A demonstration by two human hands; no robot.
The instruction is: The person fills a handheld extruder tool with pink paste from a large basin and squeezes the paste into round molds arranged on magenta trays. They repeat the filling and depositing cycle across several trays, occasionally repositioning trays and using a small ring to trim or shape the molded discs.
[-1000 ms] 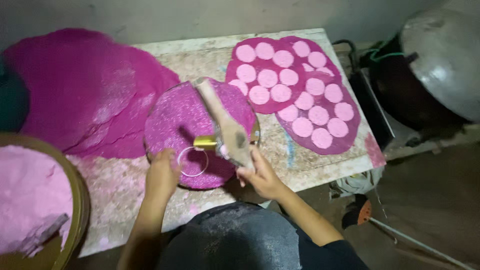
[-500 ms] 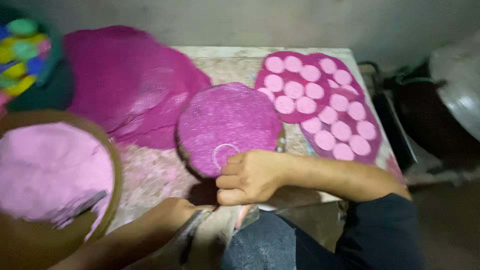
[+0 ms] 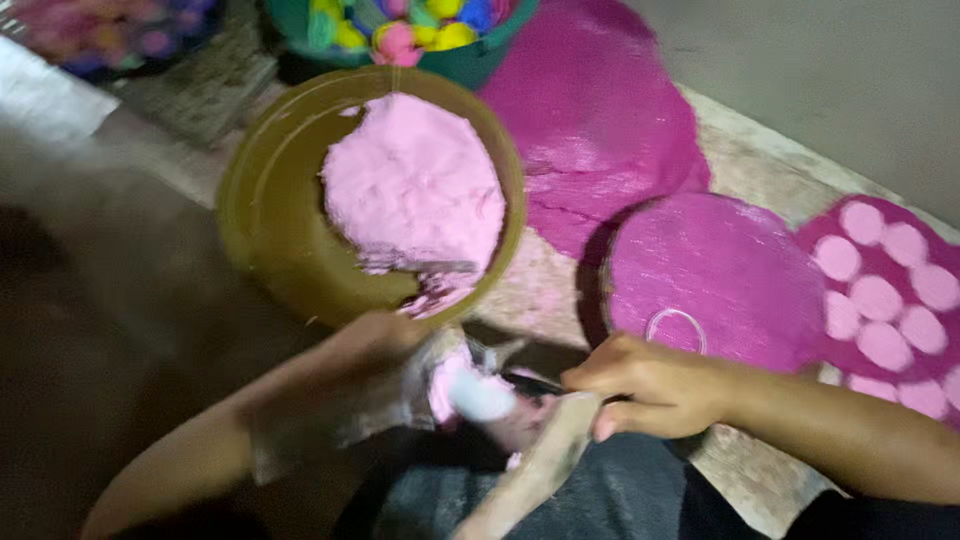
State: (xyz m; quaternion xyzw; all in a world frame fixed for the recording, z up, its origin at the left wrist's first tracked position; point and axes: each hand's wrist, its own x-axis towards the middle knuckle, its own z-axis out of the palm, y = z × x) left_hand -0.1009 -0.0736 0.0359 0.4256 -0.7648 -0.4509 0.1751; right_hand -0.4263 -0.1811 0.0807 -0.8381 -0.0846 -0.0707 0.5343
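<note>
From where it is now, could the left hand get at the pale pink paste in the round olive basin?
Probably yes: the left hand is beside the round olive basin's near rim, and the pale pink paste lies uncovered, with nothing between.

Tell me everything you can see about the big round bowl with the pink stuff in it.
The bowl is wide, round and olive-brown, with a smooth inner wall, maybe plastic or metal. It seems to sit on the floor just past the person's left hand, though contact between them is unclear. A thick mound of pale pink paste fills its right half; the left half is bare. A flat grey tool lies at the mound's near edge. A green tub of coloured balls stands behind it.
</note>
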